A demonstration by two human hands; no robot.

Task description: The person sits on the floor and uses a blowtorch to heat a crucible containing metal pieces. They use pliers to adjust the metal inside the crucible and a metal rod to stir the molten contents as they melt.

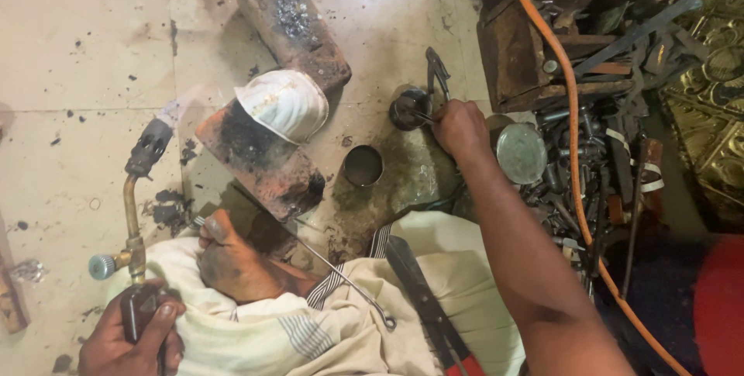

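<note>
My left hand (128,337) grips the dark handle of a brass gas torch (133,221) at the lower left. Its black nozzle (149,147) points up and right toward a scorched brick (260,163), and a pale streak shows at the tip. A white dome-shaped piece (283,103) rests on that brick. My right hand (461,129) reaches out to a small dark pot (408,108) and pinches a thin metal tool (425,117) whose tip is inside the pot. My bare foot (232,263) lies just below the brick.
A second sooty brick (293,25) lies behind. A small metal cup (363,165), a round lid (521,153) and pliers (436,70) sit nearby. A long wire rod (341,275) and red-handled shears (422,298) lie on my lap. An orange hose (573,112) crosses a wooden toolbox (511,50).
</note>
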